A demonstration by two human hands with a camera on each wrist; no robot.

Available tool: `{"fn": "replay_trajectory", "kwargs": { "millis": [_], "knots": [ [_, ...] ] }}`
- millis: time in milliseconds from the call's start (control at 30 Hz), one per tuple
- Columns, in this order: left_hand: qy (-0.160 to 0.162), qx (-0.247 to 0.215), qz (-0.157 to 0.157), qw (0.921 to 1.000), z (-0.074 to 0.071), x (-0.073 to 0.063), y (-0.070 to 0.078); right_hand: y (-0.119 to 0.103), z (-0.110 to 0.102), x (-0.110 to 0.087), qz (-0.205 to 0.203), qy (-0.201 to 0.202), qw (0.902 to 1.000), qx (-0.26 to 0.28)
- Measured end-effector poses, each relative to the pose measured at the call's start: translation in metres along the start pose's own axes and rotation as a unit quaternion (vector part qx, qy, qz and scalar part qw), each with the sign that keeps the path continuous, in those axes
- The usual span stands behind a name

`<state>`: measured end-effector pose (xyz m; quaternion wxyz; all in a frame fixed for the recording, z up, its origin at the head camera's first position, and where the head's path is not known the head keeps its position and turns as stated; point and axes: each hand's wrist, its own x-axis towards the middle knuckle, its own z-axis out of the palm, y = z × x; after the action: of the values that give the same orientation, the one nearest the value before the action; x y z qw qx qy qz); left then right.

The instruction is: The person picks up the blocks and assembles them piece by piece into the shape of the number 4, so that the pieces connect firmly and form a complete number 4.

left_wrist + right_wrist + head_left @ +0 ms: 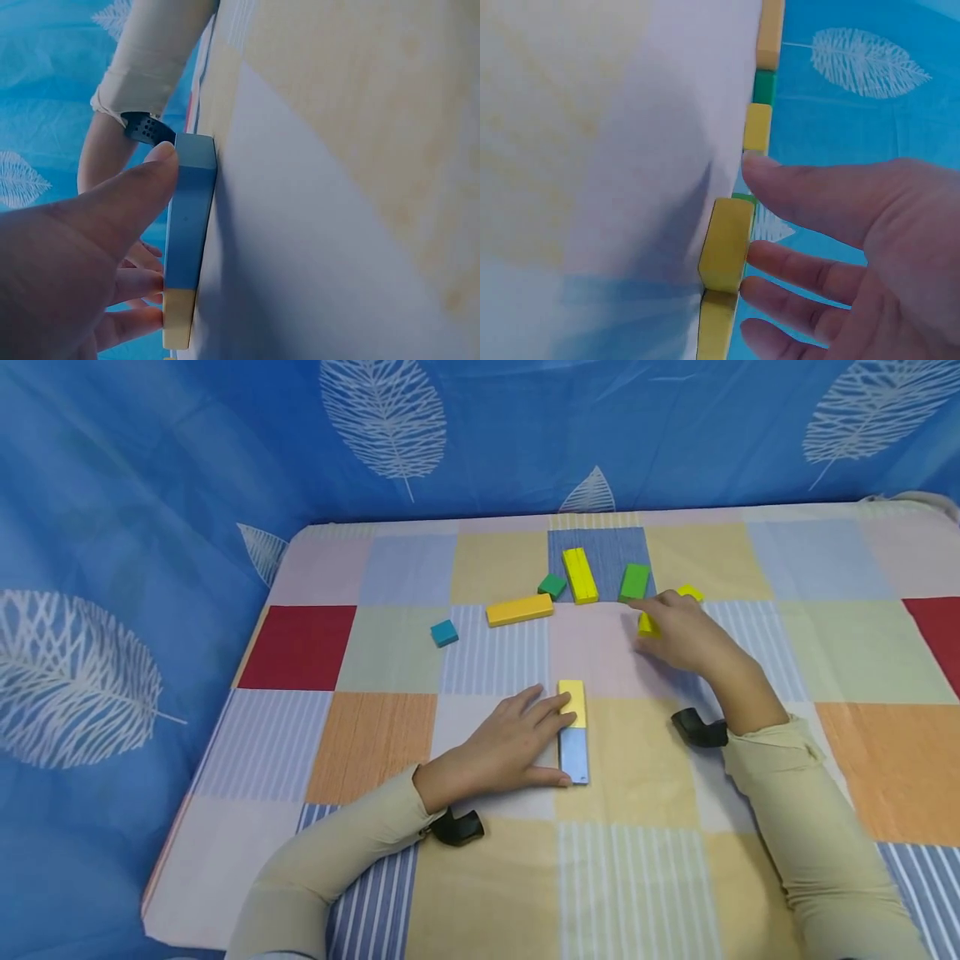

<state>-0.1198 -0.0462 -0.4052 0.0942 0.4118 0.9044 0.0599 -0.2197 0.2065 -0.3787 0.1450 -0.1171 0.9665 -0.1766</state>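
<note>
On the quilt-patterned cloth, a yellow block (572, 695) and a blue block (574, 756) lie end to end. My left hand (510, 743) rests along their left side, fingertips on the yellow one and thumb near the blue one's near end. In the left wrist view the thumb touches the side of the blue block (189, 217). My right hand (686, 635) is over a yellow block (648, 626), mostly hidden beneath it. In the right wrist view, fingertips touch or nearly touch that yellow block (727, 244), while the thumb stands apart from it.
Farther back lie a green block (634, 582), a long yellow block (581, 577), a small green block (552, 585), an orange-yellow block (520, 610) and a small teal block (444, 633). Another yellow piece (691, 592) shows beyond the right hand. A blue curtain (495, 435) hangs behind.
</note>
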Motion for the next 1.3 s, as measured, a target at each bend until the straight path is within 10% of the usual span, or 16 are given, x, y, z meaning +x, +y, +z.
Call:
{"fn": "replay_trajectory", "kwargs": {
  "millis": [467,1300],
  "knots": [
    [-0.011,-0.019,-0.011,0.9997,0.005,-0.004,0.001,0.013,0.006,-0.001,0.011,0.025,0.9995,-0.013],
    [-0.008,-0.007,0.002,0.9999,-0.001,0.001,0.0,-0.024,0.015,-0.007,-0.106,0.068,0.9918,0.022]
  ]
}}
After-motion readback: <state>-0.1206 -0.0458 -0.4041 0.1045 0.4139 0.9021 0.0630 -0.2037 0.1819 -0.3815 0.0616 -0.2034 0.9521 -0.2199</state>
